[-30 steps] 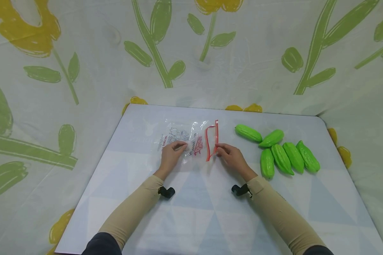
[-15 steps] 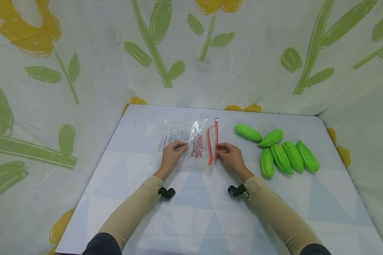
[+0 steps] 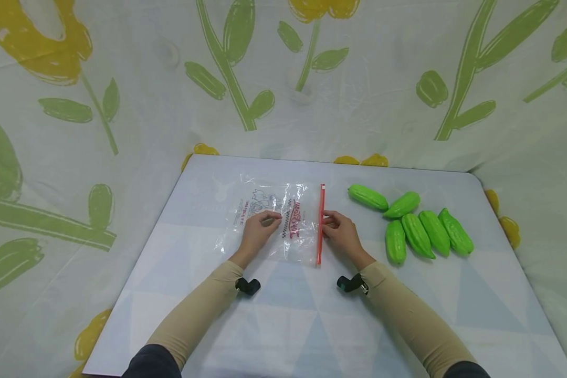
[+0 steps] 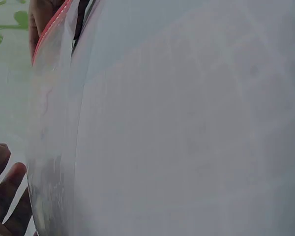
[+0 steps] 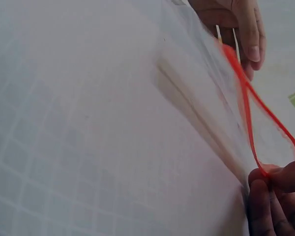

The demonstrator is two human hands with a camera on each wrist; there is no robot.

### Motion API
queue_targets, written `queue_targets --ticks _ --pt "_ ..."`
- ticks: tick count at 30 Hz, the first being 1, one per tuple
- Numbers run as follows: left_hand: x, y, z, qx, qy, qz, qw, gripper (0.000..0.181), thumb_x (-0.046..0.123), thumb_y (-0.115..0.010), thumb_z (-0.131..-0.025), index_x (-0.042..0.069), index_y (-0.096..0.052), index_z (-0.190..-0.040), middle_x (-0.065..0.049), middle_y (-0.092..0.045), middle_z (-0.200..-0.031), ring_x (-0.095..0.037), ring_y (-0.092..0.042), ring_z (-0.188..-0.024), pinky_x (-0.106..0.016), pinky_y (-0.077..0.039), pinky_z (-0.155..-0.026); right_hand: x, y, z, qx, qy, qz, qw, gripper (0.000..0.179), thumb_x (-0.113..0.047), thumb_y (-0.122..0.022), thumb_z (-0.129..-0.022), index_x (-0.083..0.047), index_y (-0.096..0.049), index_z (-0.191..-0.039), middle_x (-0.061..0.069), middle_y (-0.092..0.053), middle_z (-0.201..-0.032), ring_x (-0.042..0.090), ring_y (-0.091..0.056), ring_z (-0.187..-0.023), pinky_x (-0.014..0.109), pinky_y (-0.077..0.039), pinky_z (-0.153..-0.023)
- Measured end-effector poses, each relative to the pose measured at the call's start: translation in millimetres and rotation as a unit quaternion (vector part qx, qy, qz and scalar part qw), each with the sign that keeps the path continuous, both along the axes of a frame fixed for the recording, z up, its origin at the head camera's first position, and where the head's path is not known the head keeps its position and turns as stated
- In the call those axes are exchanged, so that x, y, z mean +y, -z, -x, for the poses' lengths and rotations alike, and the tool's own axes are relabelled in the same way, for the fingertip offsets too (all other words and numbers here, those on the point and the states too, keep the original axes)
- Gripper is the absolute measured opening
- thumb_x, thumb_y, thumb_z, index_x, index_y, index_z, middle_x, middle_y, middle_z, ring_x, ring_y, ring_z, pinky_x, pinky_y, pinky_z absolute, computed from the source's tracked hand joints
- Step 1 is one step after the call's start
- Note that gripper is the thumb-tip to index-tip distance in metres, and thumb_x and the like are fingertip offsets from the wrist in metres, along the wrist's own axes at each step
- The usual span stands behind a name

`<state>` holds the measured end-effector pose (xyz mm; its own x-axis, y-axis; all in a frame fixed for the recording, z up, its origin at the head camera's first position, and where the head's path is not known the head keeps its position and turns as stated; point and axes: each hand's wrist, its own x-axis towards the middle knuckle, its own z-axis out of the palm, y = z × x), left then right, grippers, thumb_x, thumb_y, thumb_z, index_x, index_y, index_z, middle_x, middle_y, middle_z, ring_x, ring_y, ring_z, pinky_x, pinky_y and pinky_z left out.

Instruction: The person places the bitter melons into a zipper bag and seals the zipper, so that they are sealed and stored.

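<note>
A clear zip-lock bag with red and dark print lies on the table, its red zip edge facing right. My right hand pinches that edge between thumb and fingers; the right wrist view shows the red strips spread into a loop beside the right fingers. Over the printed middle of the bag is my left hand. In the left wrist view the left fingers stand apart from the thumb, with the bag's film beside them; whether they touch it is unclear.
Several bright green bitter gourds lie in a loose cluster right of my right hand. The white table has a pale blue triangle pattern. A flower-printed curtain hangs behind the table and along its sides.
The bag's red edge, earlier two separated strips, is now one straight line in the head view. The bag lies flatter and reaches nearer to me. Both hands have hardly moved.
</note>
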<state>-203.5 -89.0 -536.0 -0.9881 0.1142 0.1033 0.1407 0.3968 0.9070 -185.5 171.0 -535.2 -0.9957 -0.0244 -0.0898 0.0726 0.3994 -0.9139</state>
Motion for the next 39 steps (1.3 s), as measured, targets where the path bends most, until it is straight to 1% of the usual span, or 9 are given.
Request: queue_targets --ticks 2,5,9,15,19,21,26,34,39 --pt "1.0 -1.6 0.1 0.006 0.006 0.011 0.9999 0.016 0.014 -0.075 -0.093 0.009 -0.076 -0.108 -0.007 -0.073 -0.121 -0.028 -0.062 -0.123 -0.046 -0.043 -0.111 0 0.7 0.5 0.003 -0.003 -0.003 1.0 0.043 -0.007 -0.066 -0.096 -0.005 -0.06 -0.139 0.015 -0.07 -0.109 0.023 -0.068 -0.088 0.026 -0.059 -0.071" --pt "3.9 -6.1 1.2 0.025 0.02 0.044 0.9985 0.02 0.016 -0.075 -0.093 0.011 -0.075 -0.112 -0.007 -0.071 -0.125 -0.027 -0.059 -0.128 -0.046 -0.041 -0.113 1 1.4 0.5 0.007 -0.006 -0.004 0.9999 0.044 -0.007 -0.066 -0.096 -0.005 -0.06 -0.139 0.015 -0.069 -0.11 0.023 -0.068 -0.087 0.027 -0.059 -0.071" --pt "12.3 -16.5 5.2 0.05 0.053 0.098 0.9925 0.028 0.019 -0.075 -0.093 0.011 -0.072 -0.12 -0.006 -0.069 -0.129 -0.027 -0.058 -0.129 -0.044 -0.041 -0.113 1 1.5 0.5 0.009 -0.009 -0.004 0.9999 0.045 -0.007 -0.065 -0.096 -0.005 -0.058 -0.141 0.016 -0.068 -0.11 0.023 -0.068 -0.087 0.026 -0.059 -0.071" --pt "36.9 -33.3 13.4 0.06 0.12 0.173 0.9758 0.046 0.03 -0.075 -0.093 0.012 -0.065 -0.134 -0.005 -0.064 -0.138 -0.026 -0.053 -0.134 -0.041 -0.038 -0.116 3 2.0 0.4 0.011 -0.006 0.006 0.9999 0.05 -0.007 -0.066 -0.096 -0.007 -0.055 -0.144 0.017 -0.068 -0.111 0.024 -0.069 -0.09 0.025 -0.06 -0.071" --pt "55.6 -33.8 16.8 0.06 0.145 0.221 0.9626 0.06 0.039 -0.075 -0.092 0.012 -0.058 -0.142 -0.006 -0.059 -0.142 -0.024 -0.055 -0.127 -0.039 -0.042 -0.113 3 0.8 -0.3 0.014 -0.01 0.019 0.9997 0.053 -0.005 -0.067 -0.096 -0.007 -0.053 -0.146 0.02 -0.068 -0.111 0.027 -0.069 -0.092 0.027 -0.06 -0.071" --pt "64.6 -31.5 17.9 0.057 0.147 0.239 0.9583 0.067 0.044 -0.074 -0.092 0.011 -0.053 -0.146 -0.008 -0.055 -0.146 -0.024 -0.054 -0.129 -0.039 -0.041 -0.113 2 -0.2 -0.3 0.011 -0.013 0.024 0.9996 0.054 -0.005 -0.068 -0.096 -0.009 -0.052 -0.147 0.02 -0.068 -0.112 0.027 -0.069 -0.093 0.028 -0.06 -0.072" --pt "81.7 -27.3 18.9 0.052 0.13 0.258 0.9559 0.079 0.053 -0.071 -0.092 0.008 -0.044 -0.151 -0.01 -0.047 -0.153 -0.025 -0.041 -0.143 -0.038 -0.034 -0.119 2 -0.4 1.1 -0.001 -0.02 0.017 0.9997 0.058 -0.006 -0.069 -0.097 -0.013 -0.049 -0.151 0.018 -0.068 -0.116 0.025 -0.069 -0.094 0.029 -0.061 -0.074" --pt "92.2 -27.5 17.7 0.074 0.102 0.27 0.9547 0.081 0.054 -0.073 -0.09 0.005 -0.046 -0.148 -0.012 -0.047 -0.151 -0.029 -0.045 -0.139 -0.04 -0.037 -0.117 3 2.0 2.3 0.01 -0.03 0.003 0.9995 0.058 -0.004 -0.067 -0.097 -0.014 -0.049 -0.151 0.017 -0.068 -0.113 0.024 -0.068 -0.091 0.03 -0.061 -0.074" --pt "93.8 -27.9 16.7 0.07 0.095 0.272 0.9551 0.082 0.053 -0.075 -0.089 0.006 -0.045 -0.149 -0.012 -0.047 -0.152 -0.029 -0.045 -0.139 -0.041 -0.037 -0.117 4 3.0 1.6 0.016 -0.029 0.001 0.9994 0.057 -0.005 -0.066 -0.097 -0.014 -0.049 -0.151 0.016 -0.068 -0.112 0.023 -0.068 -0.09 0.029 -0.06 -0.074"
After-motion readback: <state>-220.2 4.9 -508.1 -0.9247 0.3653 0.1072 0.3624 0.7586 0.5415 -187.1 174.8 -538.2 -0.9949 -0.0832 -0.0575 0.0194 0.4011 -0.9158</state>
